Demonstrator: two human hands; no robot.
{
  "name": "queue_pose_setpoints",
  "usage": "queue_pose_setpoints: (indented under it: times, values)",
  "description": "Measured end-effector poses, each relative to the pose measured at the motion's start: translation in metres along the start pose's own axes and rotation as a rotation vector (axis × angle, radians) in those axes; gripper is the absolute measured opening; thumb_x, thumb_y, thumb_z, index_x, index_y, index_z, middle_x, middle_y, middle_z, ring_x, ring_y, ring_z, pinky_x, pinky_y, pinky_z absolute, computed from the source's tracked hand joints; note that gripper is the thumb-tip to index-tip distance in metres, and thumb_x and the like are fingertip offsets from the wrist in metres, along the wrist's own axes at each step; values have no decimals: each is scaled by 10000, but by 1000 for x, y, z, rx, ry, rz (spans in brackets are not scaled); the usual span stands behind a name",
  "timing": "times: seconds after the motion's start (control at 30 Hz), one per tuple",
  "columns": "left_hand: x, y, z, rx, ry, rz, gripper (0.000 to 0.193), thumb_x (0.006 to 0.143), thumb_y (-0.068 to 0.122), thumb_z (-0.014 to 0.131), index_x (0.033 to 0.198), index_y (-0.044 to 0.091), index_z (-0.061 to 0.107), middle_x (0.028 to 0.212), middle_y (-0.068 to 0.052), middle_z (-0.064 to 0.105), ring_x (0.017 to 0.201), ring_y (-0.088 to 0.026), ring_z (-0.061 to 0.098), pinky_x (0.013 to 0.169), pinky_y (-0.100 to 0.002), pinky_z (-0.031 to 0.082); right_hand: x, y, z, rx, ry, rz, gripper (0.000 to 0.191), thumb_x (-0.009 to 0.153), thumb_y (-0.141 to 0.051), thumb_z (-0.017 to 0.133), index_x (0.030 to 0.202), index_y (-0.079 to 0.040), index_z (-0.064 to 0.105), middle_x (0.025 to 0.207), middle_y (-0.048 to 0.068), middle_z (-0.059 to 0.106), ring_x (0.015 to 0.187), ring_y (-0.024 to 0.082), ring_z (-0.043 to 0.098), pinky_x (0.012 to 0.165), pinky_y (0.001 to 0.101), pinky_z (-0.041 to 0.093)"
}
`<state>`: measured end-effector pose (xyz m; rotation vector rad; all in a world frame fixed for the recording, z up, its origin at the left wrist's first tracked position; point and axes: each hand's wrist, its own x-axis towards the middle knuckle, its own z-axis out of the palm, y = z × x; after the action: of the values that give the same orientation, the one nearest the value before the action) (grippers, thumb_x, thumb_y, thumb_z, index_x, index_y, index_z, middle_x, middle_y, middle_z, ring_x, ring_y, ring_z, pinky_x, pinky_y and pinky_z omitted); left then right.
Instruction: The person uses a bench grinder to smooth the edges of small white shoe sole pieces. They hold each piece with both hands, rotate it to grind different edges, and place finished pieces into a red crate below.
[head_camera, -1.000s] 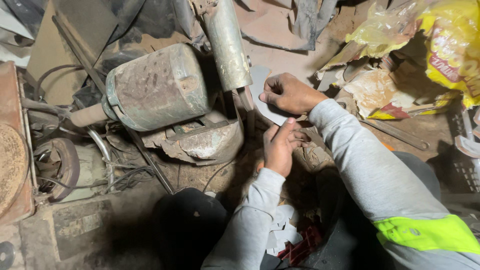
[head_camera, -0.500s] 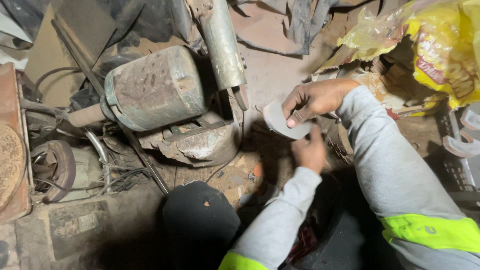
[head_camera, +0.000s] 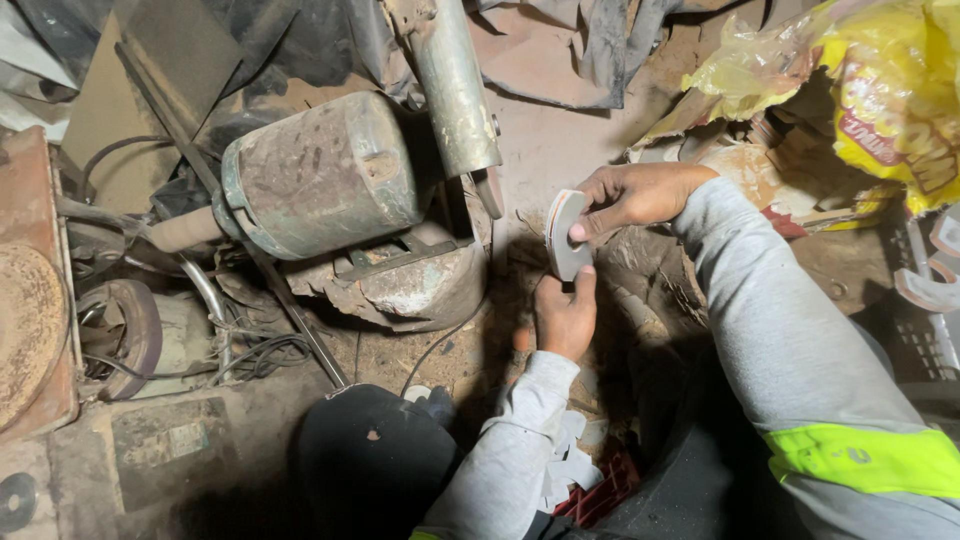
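Note:
My right hand (head_camera: 635, 195) and my left hand (head_camera: 565, 315) hold a small stack of curved grey-white pieces (head_camera: 562, 235) on edge. The right hand pinches the upper part and the left thumb and fingers support the lower end. The stack hangs just right of a rusty grey electric motor (head_camera: 320, 175) on its corroded base (head_camera: 420, 285). Both arms wear grey sleeves, the right one with a yellow-green band.
A metal pipe (head_camera: 452, 85) leans above the motor. A rusty disc (head_camera: 25, 335) and wheel (head_camera: 125, 335) with tangled wires lie at left. Yellow plastic bags (head_camera: 880, 90) sit upper right. A dark rounded object (head_camera: 370, 460) is at the bottom, white scraps (head_camera: 565, 465) beside it.
My right hand lifted the curved pieces off the ground and turned them on edge. My left hand shifted left and came up under the stack.

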<state>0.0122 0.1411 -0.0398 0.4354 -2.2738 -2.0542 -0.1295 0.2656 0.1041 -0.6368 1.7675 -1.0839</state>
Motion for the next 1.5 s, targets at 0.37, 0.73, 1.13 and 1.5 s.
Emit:
queue_pose_setpoints:
  times: [0.37,0.73,1.13,1.5]
  values:
    - [41,-6,48,-622,-221,-90,256,986,131,609,1044,-102,696,955,-52,681,873,-144,570,779,-315,472,35,-13,19,-391,460,33,375,944,-391,665,841,-31,647,717,94,660,693,224,570,682,407,488]
    - [69,-15,65,-643,-120,-237,410,858,69,517,1215,-117,592,1077,-151,610,938,-209,524,795,-335,470,58,-14,2,-557,524,42,384,940,-372,670,1059,-7,668,870,202,716,768,311,655,775,475,521]
    - [49,-22,15,-897,-316,-232,189,970,178,614,1053,26,689,967,-29,677,857,-132,638,764,-281,534,68,6,13,-353,633,-40,328,945,-315,694,862,-3,636,697,114,633,668,210,535,647,392,474]
    - [69,5,-25,-787,-234,-247,167,950,195,642,1059,70,666,918,-16,671,773,-129,650,697,-304,544,100,25,15,-223,900,-189,278,951,-241,694,877,19,632,731,125,647,705,176,566,669,351,504]
